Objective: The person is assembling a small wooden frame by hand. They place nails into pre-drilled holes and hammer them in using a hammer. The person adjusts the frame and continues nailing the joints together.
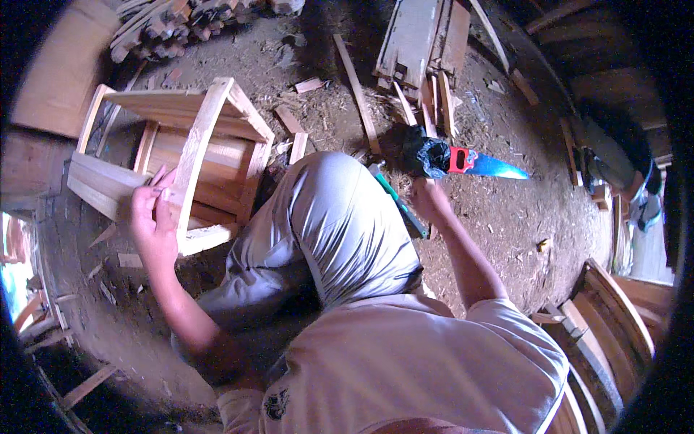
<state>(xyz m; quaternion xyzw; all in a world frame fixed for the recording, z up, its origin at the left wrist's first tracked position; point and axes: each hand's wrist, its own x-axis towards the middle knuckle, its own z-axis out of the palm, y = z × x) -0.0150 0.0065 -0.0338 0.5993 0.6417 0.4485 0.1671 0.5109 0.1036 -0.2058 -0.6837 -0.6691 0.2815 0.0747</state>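
Observation:
An open-framed wooden crate [195, 155] of pale slats stands tilted on the ground at the left, against my leg. My left hand [154, 210] is beside its upright front slat, fingers bent and the thumb close to them in a pinch. Whatever they hold is too small to make out. Out to the right, my right hand [428, 199] reaches to a crumpled black plastic bag [426, 153], its fingers mostly hidden at the bag. Next to the bag lies a handsaw [491, 166] with a red handle and blue blade. A hammer [397, 199] with a green grip lies between my knee and right hand.
Stacked boards [412, 40] lie at the far middle, and a heap of wood sticks [163, 29] at the far left. A long strip [356, 94] and offcuts lie on the dirt floor [520, 224]. Curved wooden pieces [607, 318] stand at the near right.

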